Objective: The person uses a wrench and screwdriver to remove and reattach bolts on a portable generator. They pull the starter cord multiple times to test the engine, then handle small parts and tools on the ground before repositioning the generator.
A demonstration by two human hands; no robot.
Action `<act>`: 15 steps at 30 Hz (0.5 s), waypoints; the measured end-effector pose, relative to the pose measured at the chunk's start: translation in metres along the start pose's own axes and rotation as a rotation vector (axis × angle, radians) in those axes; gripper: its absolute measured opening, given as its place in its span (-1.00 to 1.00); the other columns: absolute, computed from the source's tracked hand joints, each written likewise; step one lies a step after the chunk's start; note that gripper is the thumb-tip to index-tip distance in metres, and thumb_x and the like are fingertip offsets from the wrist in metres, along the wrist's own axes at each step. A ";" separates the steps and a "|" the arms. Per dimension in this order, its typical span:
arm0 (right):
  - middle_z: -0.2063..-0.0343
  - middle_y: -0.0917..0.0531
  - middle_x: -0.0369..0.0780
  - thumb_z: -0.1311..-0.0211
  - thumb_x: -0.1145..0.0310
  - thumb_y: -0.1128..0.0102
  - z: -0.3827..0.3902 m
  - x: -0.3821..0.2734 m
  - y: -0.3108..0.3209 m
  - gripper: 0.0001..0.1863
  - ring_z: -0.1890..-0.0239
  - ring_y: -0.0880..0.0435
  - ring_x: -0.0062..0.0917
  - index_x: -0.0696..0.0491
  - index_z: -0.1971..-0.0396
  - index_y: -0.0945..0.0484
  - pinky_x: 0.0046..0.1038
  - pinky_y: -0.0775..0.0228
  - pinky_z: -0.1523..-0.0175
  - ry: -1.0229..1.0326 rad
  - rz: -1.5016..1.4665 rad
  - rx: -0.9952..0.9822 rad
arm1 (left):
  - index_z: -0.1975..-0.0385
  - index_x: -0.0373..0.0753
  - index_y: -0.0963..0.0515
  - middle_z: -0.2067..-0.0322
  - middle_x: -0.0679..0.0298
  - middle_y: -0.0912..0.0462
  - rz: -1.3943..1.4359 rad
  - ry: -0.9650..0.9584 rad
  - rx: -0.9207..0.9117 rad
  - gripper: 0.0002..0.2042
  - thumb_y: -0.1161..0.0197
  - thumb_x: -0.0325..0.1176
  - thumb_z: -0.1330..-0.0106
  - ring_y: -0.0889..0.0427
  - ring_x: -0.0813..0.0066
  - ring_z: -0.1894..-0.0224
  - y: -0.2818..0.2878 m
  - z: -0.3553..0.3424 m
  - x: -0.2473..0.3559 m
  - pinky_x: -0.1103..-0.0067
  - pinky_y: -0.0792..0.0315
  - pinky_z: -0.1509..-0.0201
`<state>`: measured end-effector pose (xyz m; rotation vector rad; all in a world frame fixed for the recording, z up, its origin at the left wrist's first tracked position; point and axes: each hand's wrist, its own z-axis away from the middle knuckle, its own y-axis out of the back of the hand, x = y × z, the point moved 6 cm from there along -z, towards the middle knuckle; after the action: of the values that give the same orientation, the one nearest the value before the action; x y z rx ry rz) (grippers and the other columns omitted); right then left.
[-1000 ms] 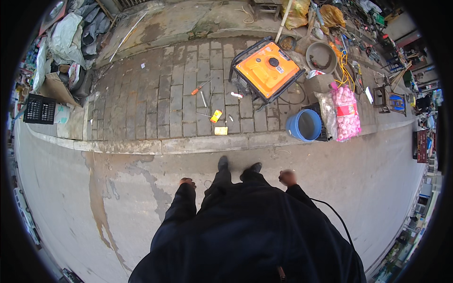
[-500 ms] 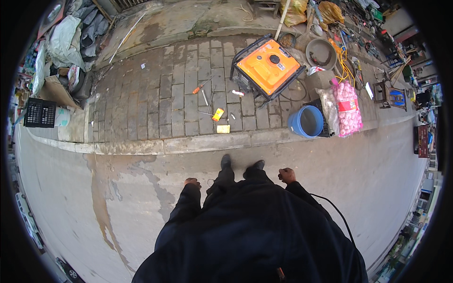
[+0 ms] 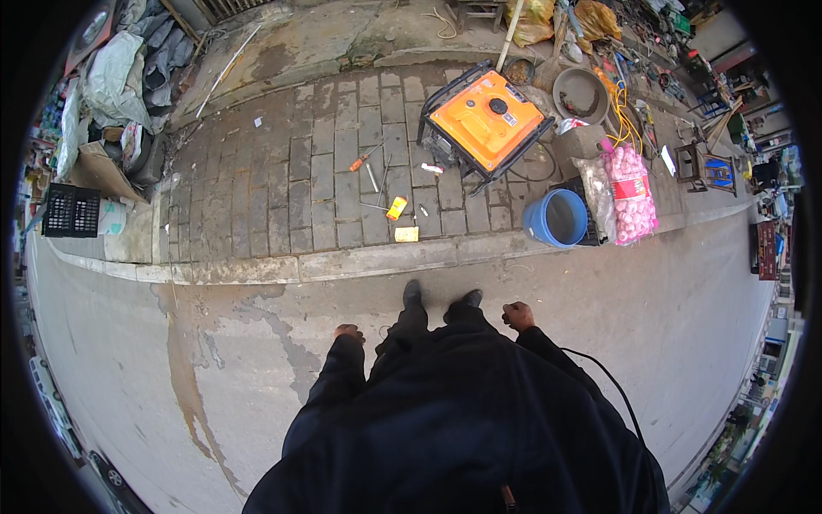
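Note:
My left hand [image 3: 349, 331] hangs over the road beside my left leg, its fingers curled in, and no object shows in it. On the other side, my right hand [image 3: 518, 316] is closed in a loose fist above the road, also with nothing visible in it. Neither hand touches anything. Beyond my shoes, on the paved sidewalk, stands an orange generator [image 3: 488, 118] in a black frame. Left of it lie an orange-handled screwdriver [image 3: 363, 160], a metal rod [image 3: 372, 177], a yellow-and-red packet [image 3: 396, 208], a small white-and-red item [image 3: 431, 169] and a yellow box [image 3: 407, 234].
A kerb [image 3: 342, 262] separates road and sidewalk. Right of the generator are a blue bucket [image 3: 533, 221], a pink mesh sack [image 3: 629, 195], a round basin [image 3: 561, 86] and orange cable [image 3: 628, 128]. A black crate [image 3: 72, 210] and grey sheeting [image 3: 116, 77] lie at the left.
My right hand has shifted very slightly to the left and away from me. The left hand stays almost where it was, and the things on the sidewalk have not moved.

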<state>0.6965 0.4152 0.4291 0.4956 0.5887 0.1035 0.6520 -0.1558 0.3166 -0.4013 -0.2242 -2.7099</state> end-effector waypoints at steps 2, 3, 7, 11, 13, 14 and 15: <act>0.56 -0.74 -0.15 -0.21 0.15 -0.27 0.001 0.000 0.000 -0.60 0.53 -0.72 -0.46 0.28 0.36 -0.67 -0.38 -0.55 0.37 -0.015 0.025 0.005 | 0.05 -0.34 -0.49 0.55 -0.03 -0.55 -0.040 -0.006 -0.031 -0.76 -0.01 -0.54 -0.33 -0.46 0.12 0.68 0.003 -0.012 -0.007 0.27 -0.33 0.68; 0.57 -0.72 -0.17 -0.23 0.14 -0.25 0.001 -0.002 -0.001 -0.61 0.55 -0.69 -0.49 0.26 0.39 -0.66 -0.40 -0.51 0.41 0.016 0.024 -0.020 | 0.07 -0.29 -0.51 0.49 0.04 -0.57 -0.068 -0.011 -0.041 -0.78 -0.02 -0.47 -0.34 -0.50 0.15 0.57 0.006 -0.019 -0.010 0.29 -0.37 0.56; 0.58 -0.68 -0.21 -0.28 0.13 -0.22 0.001 -0.006 0.002 -0.61 0.58 -0.61 -0.54 0.22 0.43 -0.64 -0.44 -0.42 0.51 0.028 -0.044 0.005 | 0.13 -0.07 -0.60 0.26 0.29 -0.68 -1.114 -0.341 -0.276 -0.79 -0.07 -0.21 -0.39 -0.67 0.29 0.11 -0.002 -0.048 -0.012 0.36 -0.55 0.12; 0.55 -0.68 -0.19 -0.30 0.23 -0.22 -0.004 -0.023 0.024 -0.66 0.54 -0.63 -0.53 0.28 0.28 -0.62 -0.44 -0.45 0.44 0.024 -0.250 0.159 | 0.15 -0.07 -0.56 0.34 0.27 -0.58 -1.098 -0.585 -0.493 -0.82 -0.03 -0.27 -0.40 -0.56 0.32 0.26 -0.013 -0.059 0.002 0.34 -0.42 0.25; 0.53 -0.68 -0.19 -0.31 0.25 -0.21 -0.012 -0.040 0.045 -0.68 0.50 -0.64 -0.53 0.27 0.27 -0.61 -0.44 -0.46 0.41 0.042 -0.390 0.279 | 0.12 -0.08 -0.57 0.33 0.25 -0.60 -0.982 -0.360 -0.380 -0.80 -0.02 -0.25 -0.42 -0.59 0.32 0.27 -0.012 -0.070 0.015 0.33 -0.45 0.27; 0.51 -0.67 -0.22 -0.31 0.23 -0.19 -0.019 -0.050 0.056 -0.68 0.49 -0.61 -0.54 0.25 0.24 -0.59 -0.44 -0.43 0.41 0.047 -0.447 0.338 | 0.11 -0.08 -0.57 0.33 0.24 -0.61 -0.896 -0.259 -0.312 -0.80 -0.02 -0.24 -0.43 -0.60 0.32 0.28 -0.016 -0.073 0.025 0.32 -0.46 0.29; 0.50 -0.65 -0.24 -0.33 0.24 -0.17 -0.027 -0.061 0.067 -0.68 0.50 -0.59 -0.55 0.24 0.21 -0.59 -0.44 -0.41 0.43 0.061 -0.519 0.379 | 0.10 -0.08 -0.57 0.32 0.23 -0.62 -0.802 -0.184 -0.249 -0.79 -0.02 -0.24 -0.44 -0.62 0.32 0.29 -0.023 -0.074 0.037 0.32 -0.48 0.30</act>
<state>0.6338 0.4716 0.4726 0.6919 0.7848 -0.4957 0.5920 -0.1636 0.2560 -0.7694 -0.1064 -3.5064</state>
